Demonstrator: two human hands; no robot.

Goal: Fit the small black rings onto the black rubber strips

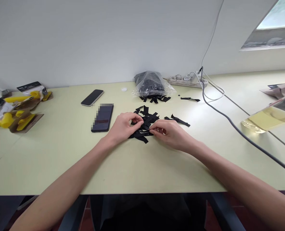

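A loose pile of short black fabric-like strips [146, 120] lies on the table, with both hands at its near side. My left hand [125, 126] is at the pile's left edge, its thumb and index finger closed together. Black material shows around those fingertips, but I cannot make out what is between them. From the right, my right hand [171, 133] pinches the end of a thin black strip [143, 131] between thumb and fingers. A few separate black strips [181, 120] lie just beyond the right hand.
Behind the pile sits a clear plastic bag [149, 84] of black strips. Two phones [102, 118] lie left. Yellow-handled tools on cardboard [22, 118] are far left. A power strip [188, 81], a dark cable [229, 123] and a yellowish clear package [265, 120] occupy the right.
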